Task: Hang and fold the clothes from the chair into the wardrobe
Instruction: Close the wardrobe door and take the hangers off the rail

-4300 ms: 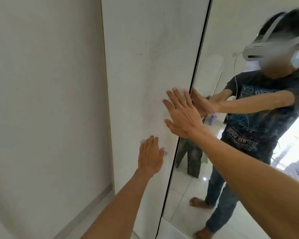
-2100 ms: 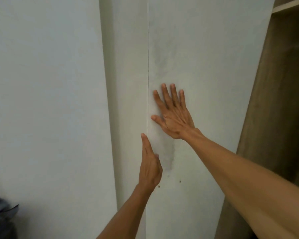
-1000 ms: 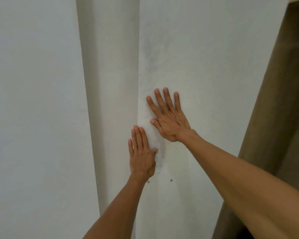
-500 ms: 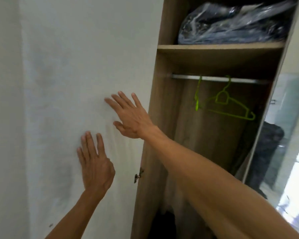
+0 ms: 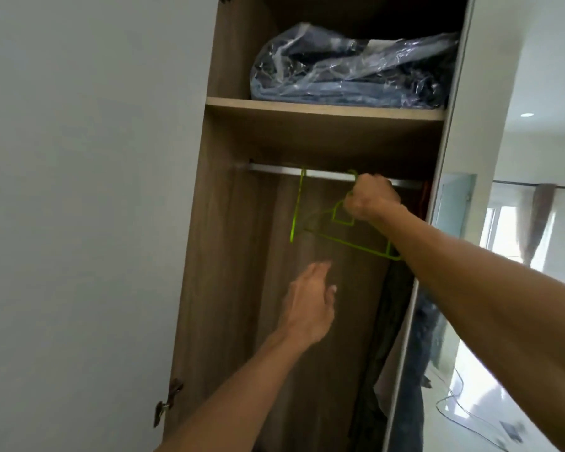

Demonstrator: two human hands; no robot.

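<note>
The wardrobe (image 5: 229, 288) stands open in front of me, brown wood inside. A metal rail (image 5: 274, 171) runs under its shelf (image 5: 323, 110). Two green hangers hang from the rail. My right hand (image 5: 371, 200) is closed around the neck of the right green hanger (image 5: 356, 244), just below the rail. The other green hanger (image 5: 297, 207) hangs edge-on to its left. My left hand (image 5: 309, 308) is raised lower down inside the opening, fingers apart, holding nothing. No clothes from the chair and no chair are in view.
The white wardrobe door (image 5: 88, 223) is swung open on the left, with a hinge (image 5: 167, 402) low on its edge. A plastic-wrapped bundle of blue fabric (image 5: 349, 66) lies on the shelf. Dark garments (image 5: 382, 337) hang at the right. A mirror door (image 5: 470, 223) stands right.
Both hands have left the white door. My right hand moved up into the wardrobe and closed on the green hanger. My left hand moved right into the opening. The view swung right.
</note>
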